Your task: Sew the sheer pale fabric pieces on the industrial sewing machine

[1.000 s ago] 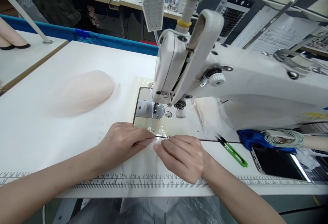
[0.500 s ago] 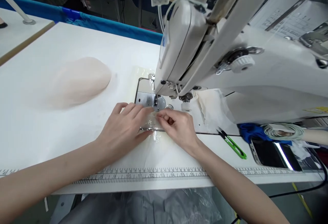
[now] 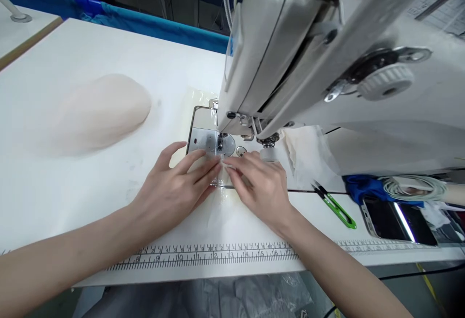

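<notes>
Both my hands meet just in front of the presser foot (image 3: 220, 142) of a white sewing machine (image 3: 254, 41). With its fingertips drawn together, my left hand (image 3: 174, 182) rests by the front of the metal needle plate (image 3: 202, 138). My right hand (image 3: 263, 187) pinches thumb against fingers close beside it. Whatever lies between the fingertips is too small and pale to name. Clear tape (image 3: 222, 193) runs over the table edge of the machine bed under the hands. A pale beige, rounded piece of fabric (image 3: 112, 109) lies left of the machine.
Sheer off-white fabric (image 3: 308, 151) lies under the machine arm. Green thread snips (image 3: 336, 206), a phone (image 3: 397, 221), blue cloth (image 3: 359, 187) and a coiled pale cord (image 3: 414, 189) are at the right. A printed ruler (image 3: 196, 255) runs along the front edge.
My left hand's fingers have bunched in toward the right hand's fingertips. The right hand has opened out slightly from a tighter curl. The view has moved closer to the machine.
</notes>
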Demonstrator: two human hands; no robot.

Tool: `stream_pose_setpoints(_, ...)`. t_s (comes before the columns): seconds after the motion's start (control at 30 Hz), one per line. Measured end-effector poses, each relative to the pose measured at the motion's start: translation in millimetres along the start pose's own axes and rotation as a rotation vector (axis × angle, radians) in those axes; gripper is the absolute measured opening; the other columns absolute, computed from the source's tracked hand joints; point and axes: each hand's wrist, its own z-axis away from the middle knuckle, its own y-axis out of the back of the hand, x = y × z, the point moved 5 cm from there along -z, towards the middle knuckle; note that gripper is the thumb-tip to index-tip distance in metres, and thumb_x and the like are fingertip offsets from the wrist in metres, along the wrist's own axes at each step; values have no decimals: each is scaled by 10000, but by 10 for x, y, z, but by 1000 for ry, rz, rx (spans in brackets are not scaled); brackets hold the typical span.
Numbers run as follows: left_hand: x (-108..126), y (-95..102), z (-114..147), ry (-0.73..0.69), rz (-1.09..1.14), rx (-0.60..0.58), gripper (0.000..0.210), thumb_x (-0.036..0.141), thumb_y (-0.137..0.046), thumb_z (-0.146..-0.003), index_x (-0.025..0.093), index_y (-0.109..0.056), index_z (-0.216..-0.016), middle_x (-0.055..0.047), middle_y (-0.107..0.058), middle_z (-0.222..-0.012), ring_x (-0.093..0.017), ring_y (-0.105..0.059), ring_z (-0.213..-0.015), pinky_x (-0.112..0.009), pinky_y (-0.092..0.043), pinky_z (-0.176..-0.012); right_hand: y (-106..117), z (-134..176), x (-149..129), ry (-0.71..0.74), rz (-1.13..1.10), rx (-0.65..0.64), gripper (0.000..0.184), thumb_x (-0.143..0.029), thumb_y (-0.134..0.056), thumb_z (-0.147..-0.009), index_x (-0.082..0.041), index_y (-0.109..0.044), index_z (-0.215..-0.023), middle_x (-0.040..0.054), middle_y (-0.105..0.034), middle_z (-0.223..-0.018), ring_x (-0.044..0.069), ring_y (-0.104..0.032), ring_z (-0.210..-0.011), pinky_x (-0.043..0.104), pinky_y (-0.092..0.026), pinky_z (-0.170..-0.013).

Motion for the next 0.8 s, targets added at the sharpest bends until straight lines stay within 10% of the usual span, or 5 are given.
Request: stream_pose_setpoints(0.8, -58, -68, -119, 65, -31, 18, 332, 292, -487, -987, 187, -580, -1288, -81, -675, -1227, -247, -601, -1172, -488, -350, -1026, -69, -15, 0, 123, 296, -68, 288, -240, -452, -989, -139, -712, -1057, 84, -688, -834, 226, -582, -898, 367, -371, -697)
